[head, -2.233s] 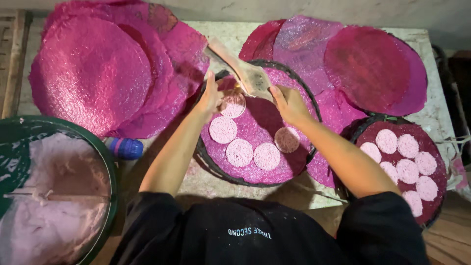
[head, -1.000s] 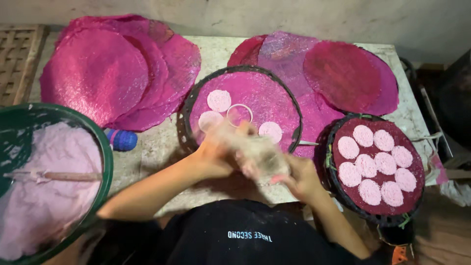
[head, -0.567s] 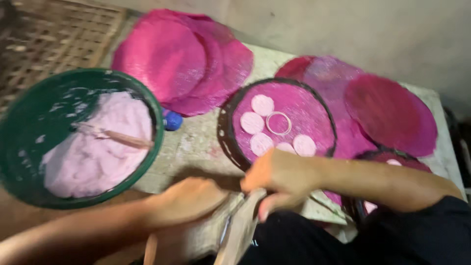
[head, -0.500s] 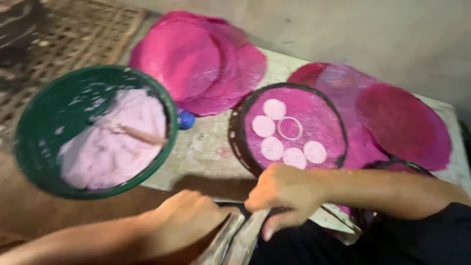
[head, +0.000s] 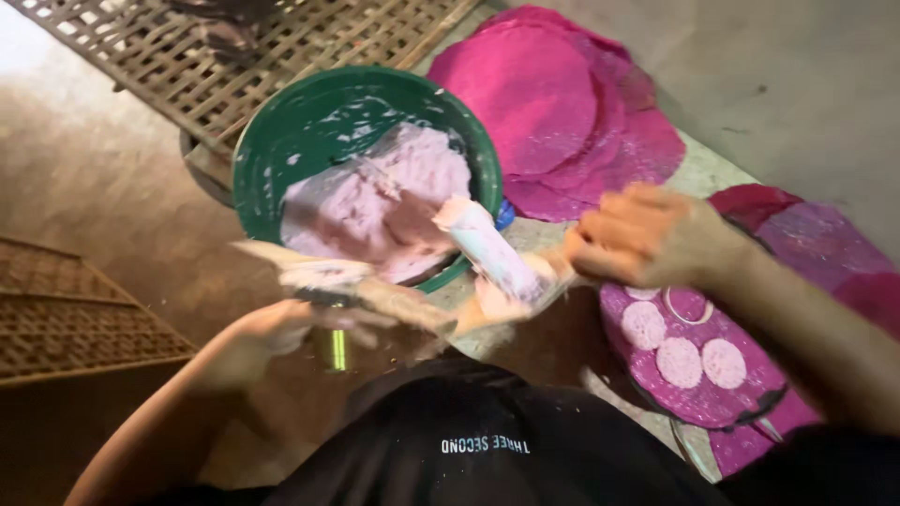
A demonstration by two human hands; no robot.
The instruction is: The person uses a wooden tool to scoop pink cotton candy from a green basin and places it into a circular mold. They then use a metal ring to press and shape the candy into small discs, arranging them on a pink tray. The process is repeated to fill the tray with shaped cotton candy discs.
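A batter-smeared pale wooden stick [head: 356,286] is lying tilted beside a pink-coated cylindrical roller [head: 492,251], both hovering over the green basin's near rim [head: 441,276].

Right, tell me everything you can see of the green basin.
The green basin is round, wide and shallow-walled, plastic by its look, smeared inside with pale streaks. It sits upright, holding a mound of pale pink paste heaped toward its near side. Its far edge overlaps a woven lattice mat; the pink discs lie alongside.

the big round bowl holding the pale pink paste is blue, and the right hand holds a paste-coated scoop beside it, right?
Not quite: in the head view the big round bowl holding the pale pink paste is green, not blue. The right hand does hold a paste-coated scoop beside it.
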